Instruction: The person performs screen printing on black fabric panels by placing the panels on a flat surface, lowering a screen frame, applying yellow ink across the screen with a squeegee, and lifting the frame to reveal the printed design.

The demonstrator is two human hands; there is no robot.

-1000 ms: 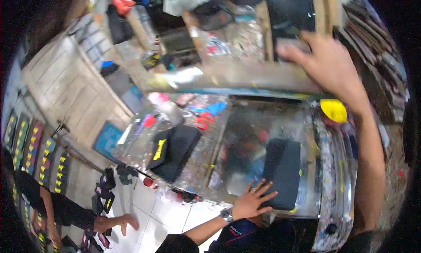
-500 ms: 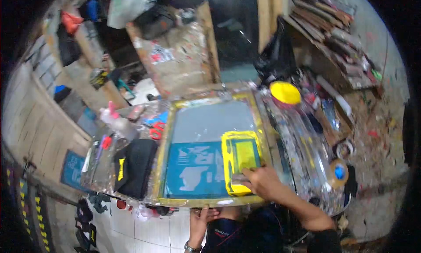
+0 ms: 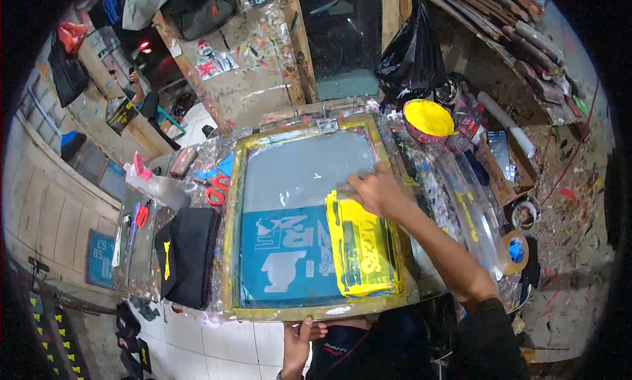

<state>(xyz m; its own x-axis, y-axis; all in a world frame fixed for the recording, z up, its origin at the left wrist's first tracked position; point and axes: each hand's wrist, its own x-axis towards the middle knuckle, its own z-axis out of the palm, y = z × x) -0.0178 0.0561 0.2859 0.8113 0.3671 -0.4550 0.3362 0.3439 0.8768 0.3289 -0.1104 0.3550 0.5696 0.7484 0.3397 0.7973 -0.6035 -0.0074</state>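
Observation:
A screen printing frame [image 3: 232, 248] lies on the bench, its mesh grey at the far end and blue-green with pale lettering nearer me. Thick yellow ink [image 3: 361, 248] covers a block at the mesh's right side, with letter shapes showing through. My right hand [image 3: 380, 194] is closed round a small squeegee [image 3: 345, 188] at the far end of that block; fingers hide most of the tool. Below the frame's near edge is my left hand [image 3: 304, 332], thumb raised against the edge and fingers stretched to the right, apart from the thumb.
Left of the frame lie folded black cloth [image 3: 194, 258], red scissors [image 3: 217, 190] and a spray bottle [image 3: 155, 182]. To the right stand a tub of yellow ink [image 3: 429, 120] and a tape roll [image 3: 513, 253]. A black bag [image 3: 415, 51] hangs behind; another person's arm [image 3: 136, 87] shows far left.
My right hand has pushed the squeegee away from me, from the near part of the yellow block to its far end. Lettering now shows in the ink. My left hand stays at the near edge.

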